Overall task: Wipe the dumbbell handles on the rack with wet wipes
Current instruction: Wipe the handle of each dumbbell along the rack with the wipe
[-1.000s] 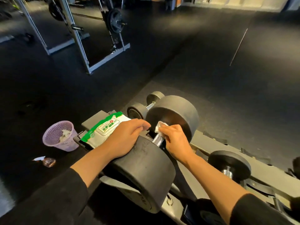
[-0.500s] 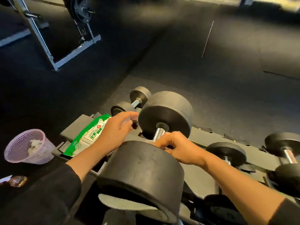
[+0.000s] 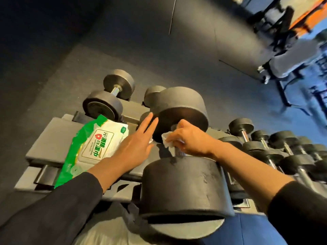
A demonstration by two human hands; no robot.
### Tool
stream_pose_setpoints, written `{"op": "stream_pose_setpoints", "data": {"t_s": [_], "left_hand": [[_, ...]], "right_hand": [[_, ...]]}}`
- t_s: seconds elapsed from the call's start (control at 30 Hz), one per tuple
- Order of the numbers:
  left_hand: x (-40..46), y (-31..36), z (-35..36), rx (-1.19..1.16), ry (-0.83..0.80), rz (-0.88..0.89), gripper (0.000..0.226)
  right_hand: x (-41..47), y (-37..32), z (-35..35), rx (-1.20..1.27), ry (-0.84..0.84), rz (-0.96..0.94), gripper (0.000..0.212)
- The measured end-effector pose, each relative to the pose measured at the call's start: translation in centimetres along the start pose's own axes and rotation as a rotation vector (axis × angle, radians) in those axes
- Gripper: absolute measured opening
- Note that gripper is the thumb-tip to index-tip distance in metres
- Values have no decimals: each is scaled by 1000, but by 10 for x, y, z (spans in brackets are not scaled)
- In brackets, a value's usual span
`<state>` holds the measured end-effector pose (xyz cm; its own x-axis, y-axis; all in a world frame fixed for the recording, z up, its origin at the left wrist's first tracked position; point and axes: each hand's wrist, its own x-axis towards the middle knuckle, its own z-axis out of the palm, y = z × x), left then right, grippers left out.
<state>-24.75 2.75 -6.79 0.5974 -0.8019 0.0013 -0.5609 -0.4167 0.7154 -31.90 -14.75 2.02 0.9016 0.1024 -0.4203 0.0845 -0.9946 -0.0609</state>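
A large black dumbbell lies on the grey rack right in front of me. My right hand grips its metal handle with a white wet wipe wrapped under the fingers. My left hand is flat with straight fingers, its fingertips against the dumbbell's far head. A green and white pack of wet wipes lies on the rack, partly under my left forearm.
A smaller dumbbell sits on the rack behind the pack. A row of several more dumbbells runs off to the right. Dark rubber floor lies beyond. A person's legs and gym equipment are at the top right.
The camera swung right and tilted; the pink basket left the view. My left hand lifted off the near head and straightened toward the far head. My right hand stays on the handle.
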Motion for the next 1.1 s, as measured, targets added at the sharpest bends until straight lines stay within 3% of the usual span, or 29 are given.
{"op": "stream_pose_setpoints", "data": {"t_s": [0.2,0.33,0.5,0.63,0.97,1.1], "left_hand": [[-4,-14,8,-28,-14,-16,85],[-5,-18,11,-65,-14,6,84],[-4,-14,14,-41,-14,-6,81],[-2,-15,18,-60,0,17,79],[-2,-14,19,-63,7,8,78],[-4,-11,17,-68,-7,2,78]], "right_hand": [[-23,0,-11,331,-138,96,30],[-25,-5,-20,460,-142,167,28],[4,-16,-21,156,48,127,31],[12,-12,-16,-48,-128,27,26],[-22,-2,-17,454,-286,128,29],[-30,-2,-20,577,-228,193,24]]}}
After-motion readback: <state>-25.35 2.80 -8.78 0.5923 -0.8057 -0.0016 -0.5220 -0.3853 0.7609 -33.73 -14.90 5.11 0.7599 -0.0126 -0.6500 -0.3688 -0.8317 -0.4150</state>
